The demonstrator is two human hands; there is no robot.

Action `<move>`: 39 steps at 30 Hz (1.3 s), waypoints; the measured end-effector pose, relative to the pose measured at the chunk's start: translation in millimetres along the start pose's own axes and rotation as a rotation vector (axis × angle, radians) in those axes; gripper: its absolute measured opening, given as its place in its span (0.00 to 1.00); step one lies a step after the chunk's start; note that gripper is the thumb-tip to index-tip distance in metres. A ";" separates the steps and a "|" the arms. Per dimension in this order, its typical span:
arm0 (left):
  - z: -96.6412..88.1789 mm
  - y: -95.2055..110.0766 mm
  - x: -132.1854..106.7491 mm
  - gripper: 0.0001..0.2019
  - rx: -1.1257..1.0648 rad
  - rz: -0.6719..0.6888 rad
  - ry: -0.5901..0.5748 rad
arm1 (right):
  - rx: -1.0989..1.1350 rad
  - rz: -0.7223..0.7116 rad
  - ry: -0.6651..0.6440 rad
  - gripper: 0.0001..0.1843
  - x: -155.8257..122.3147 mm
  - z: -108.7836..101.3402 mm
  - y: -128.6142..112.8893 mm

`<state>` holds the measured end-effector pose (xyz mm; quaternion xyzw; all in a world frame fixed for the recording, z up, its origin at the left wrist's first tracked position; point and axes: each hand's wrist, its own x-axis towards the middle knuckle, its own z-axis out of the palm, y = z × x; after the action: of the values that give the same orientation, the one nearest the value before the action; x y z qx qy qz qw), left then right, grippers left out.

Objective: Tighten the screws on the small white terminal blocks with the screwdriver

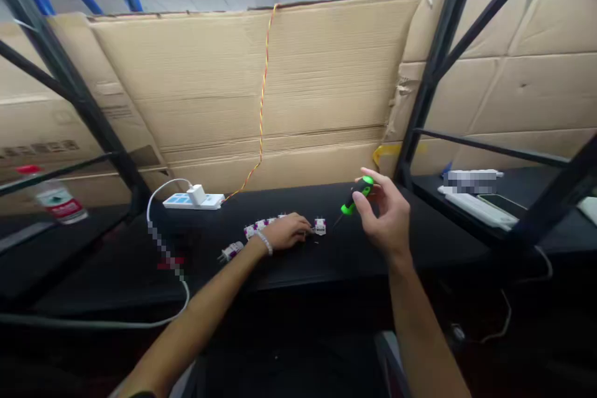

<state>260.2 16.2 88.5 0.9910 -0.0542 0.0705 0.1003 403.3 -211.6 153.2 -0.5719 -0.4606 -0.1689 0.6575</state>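
Note:
In my right hand (388,214) is a green and black screwdriver (357,196), gripped by the handle between thumb and fingers. Its thin shaft slants down to the left, with the tip near a small white and purple part (319,227) on the table. My left hand (290,232), with a bracelet at the wrist, reaches low over the tabletop just left of that part. Its fingers are curled together, and what they pinch is too small to make out. A row of several similar white and purple parts (254,229) lies partly hidden behind this hand. Another such part with prongs (231,252) lies nearer me.
A white power strip (212,201) with a plugged-in adapter (196,194) sits at the back left of the black table (336,264). Its white cable (188,292) loops toward me. Shelf posts (431,74) stand on both sides. A bottle (60,199) is far left.

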 end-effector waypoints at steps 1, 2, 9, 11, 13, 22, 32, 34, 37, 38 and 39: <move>0.3 2.8 -1.4 0.17 -0.003 0.005 -0.004 | 0.001 -0.001 0.002 0.23 0.0 0.0 -0.1; 0.8 5.9 -2.9 0.19 -0.004 0.011 -0.009 | 0.002 -0.005 0.005 0.23 0.1 0.0 -0.3; 5.6 21.9 -10.2 0.21 0.025 0.040 -0.020 | 0.001 0.000 0.002 0.23 0.1 0.4 -1.3; 5.6 21.3 -11.1 0.20 0.040 0.031 -0.017 | 0.002 -0.001 0.005 0.23 -0.2 0.4 -1.5; 5.0 18.7 -11.4 0.18 0.059 0.019 -0.011 | 0.002 0.001 0.001 0.24 -0.4 0.3 -1.8; 0.7 3.4 -1.7 0.14 0.066 -0.024 -0.006 | -0.002 0.004 -0.010 0.23 -0.3 -0.5 -1.2; 9.5 26.3 2.4 0.08 0.035 -0.210 0.126 | 0.011 -0.010 -0.002 0.23 0.3 0.0 -1.8; 13.3 32.7 5.9 0.07 0.033 -0.279 0.157 | 0.008 -0.013 -0.003 0.23 0.2 0.3 -1.9; 16.3 37.1 10.3 0.04 0.026 -0.314 0.169 | -0.002 -0.010 -0.011 0.23 -0.2 0.2 -1.6; 16.6 37.0 11.3 0.04 0.026 -0.315 0.167 | -0.007 -0.009 -0.014 0.23 -0.3 0.0 -1.4; 16.6 36.5 12.2 0.04 0.024 -0.316 0.166 | -0.010 -0.007 -0.014 0.23 -0.4 -0.2 -1.2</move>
<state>269.9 -23.8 81.2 0.9791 0.1114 0.1360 0.1021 402.3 -212.2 153.7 -0.5748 -0.4664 -0.1694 0.6507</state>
